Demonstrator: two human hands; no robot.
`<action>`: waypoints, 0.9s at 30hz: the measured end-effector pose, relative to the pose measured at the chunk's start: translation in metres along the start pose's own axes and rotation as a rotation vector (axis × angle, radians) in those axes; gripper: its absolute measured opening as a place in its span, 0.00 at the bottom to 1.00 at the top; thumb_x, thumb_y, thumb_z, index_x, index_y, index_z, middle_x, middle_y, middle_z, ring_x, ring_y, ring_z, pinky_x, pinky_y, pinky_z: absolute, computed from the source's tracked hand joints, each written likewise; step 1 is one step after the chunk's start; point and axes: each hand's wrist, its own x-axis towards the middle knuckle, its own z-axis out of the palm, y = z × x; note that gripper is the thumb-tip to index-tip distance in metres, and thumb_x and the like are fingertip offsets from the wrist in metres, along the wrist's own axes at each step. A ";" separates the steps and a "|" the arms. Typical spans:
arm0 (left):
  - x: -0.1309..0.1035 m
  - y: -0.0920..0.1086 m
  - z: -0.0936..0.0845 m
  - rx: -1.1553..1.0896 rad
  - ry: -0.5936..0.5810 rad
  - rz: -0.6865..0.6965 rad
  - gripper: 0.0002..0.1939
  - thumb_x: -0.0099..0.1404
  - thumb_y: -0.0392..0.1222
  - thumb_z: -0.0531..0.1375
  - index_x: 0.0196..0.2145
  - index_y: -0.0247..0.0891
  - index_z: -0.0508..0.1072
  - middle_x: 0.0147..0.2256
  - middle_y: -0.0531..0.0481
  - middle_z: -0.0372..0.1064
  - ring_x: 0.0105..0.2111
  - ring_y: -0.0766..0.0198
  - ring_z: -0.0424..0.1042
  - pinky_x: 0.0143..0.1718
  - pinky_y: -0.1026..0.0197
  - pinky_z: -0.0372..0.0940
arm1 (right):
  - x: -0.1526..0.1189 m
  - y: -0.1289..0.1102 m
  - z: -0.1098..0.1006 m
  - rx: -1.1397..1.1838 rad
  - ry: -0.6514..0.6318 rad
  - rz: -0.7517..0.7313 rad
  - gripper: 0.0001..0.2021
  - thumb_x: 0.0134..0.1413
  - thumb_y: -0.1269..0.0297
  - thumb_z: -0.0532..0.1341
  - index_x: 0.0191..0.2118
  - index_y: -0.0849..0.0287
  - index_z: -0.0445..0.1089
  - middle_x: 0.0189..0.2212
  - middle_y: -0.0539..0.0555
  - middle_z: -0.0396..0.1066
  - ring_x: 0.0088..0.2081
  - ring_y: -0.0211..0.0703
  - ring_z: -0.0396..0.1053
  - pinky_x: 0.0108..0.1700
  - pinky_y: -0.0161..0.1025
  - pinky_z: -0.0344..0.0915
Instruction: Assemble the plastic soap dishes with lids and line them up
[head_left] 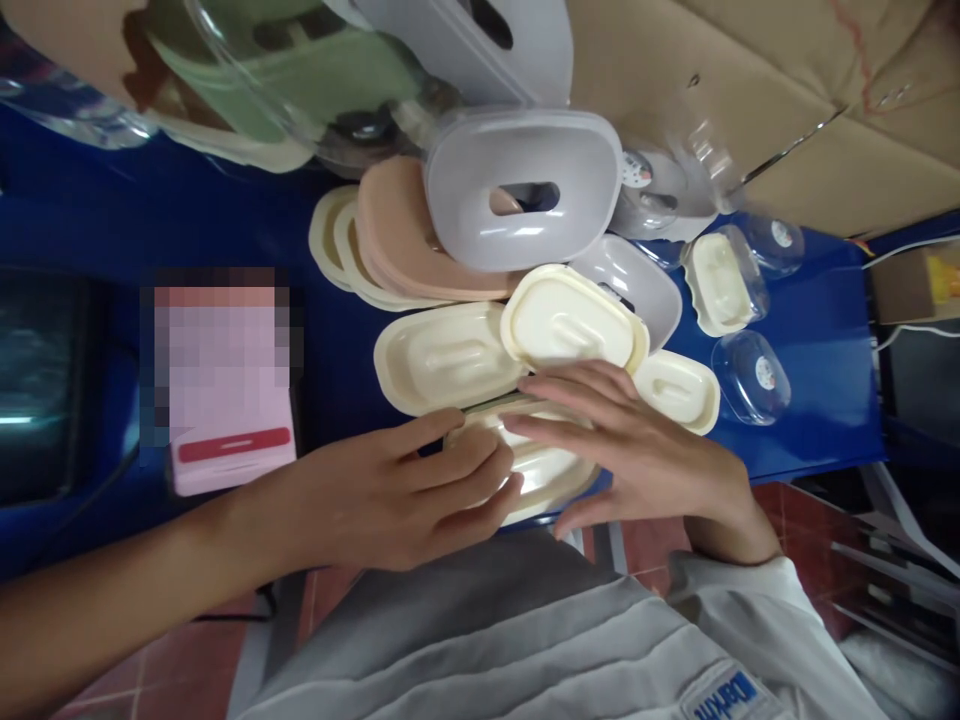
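Cream tray (551, 478) lies under and between my hands on the bench (817, 400), long axis roughly sideways. Right hand (637, 455): fingers spread, released; left hand (405, 495): fingers curled, grip can't tell.

The surface (817, 400) is showing a deep, glossy blue. On it, the oval trays (442, 358) are wearing a pale cream, and the handled lids (525, 235) are keeping to a soft lilac-grey. A stacked piece (397, 225) is glowing peachy salmon, while a larger form (292, 90) at the upper left is showing sage green, perhaps tinted by the clear plastic over it. The clear covers (750, 378) are letting the blue through and carrying white labels (765, 372) with small dark and reddish specks. The phone screen (232, 440) is showing pink crossed by a crimson bar. The wrapping (675, 60) is staying plain tan, marked by a thin red line. The garment (480, 620) is reading light grey with blue lettering on a patch (727, 692), and the floor tiles (652, 545) are showing brick red.
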 end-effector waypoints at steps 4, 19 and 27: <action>-0.005 0.006 0.002 -0.001 0.042 -0.038 0.19 0.78 0.51 0.61 0.64 0.60 0.73 0.67 0.58 0.68 0.65 0.59 0.65 0.68 0.54 0.64 | -0.008 -0.005 -0.007 0.007 -0.013 0.016 0.31 0.67 0.57 0.71 0.71 0.54 0.66 0.73 0.64 0.62 0.75 0.58 0.59 0.76 0.58 0.54; -0.001 0.006 0.018 -0.075 -0.047 -0.139 0.15 0.73 0.46 0.66 0.56 0.44 0.79 0.64 0.45 0.73 0.65 0.50 0.68 0.66 0.49 0.64 | -0.073 0.102 -0.043 -0.341 0.594 0.685 0.34 0.66 0.40 0.67 0.71 0.47 0.66 0.73 0.63 0.61 0.75 0.65 0.57 0.74 0.70 0.57; 0.002 0.002 0.014 -0.084 -0.080 -0.146 0.25 0.68 0.59 0.71 0.57 0.45 0.78 0.62 0.46 0.74 0.64 0.53 0.69 0.64 0.52 0.62 | -0.065 0.119 -0.053 -0.296 0.667 0.603 0.31 0.73 0.45 0.61 0.74 0.50 0.60 0.71 0.63 0.65 0.73 0.59 0.62 0.73 0.65 0.61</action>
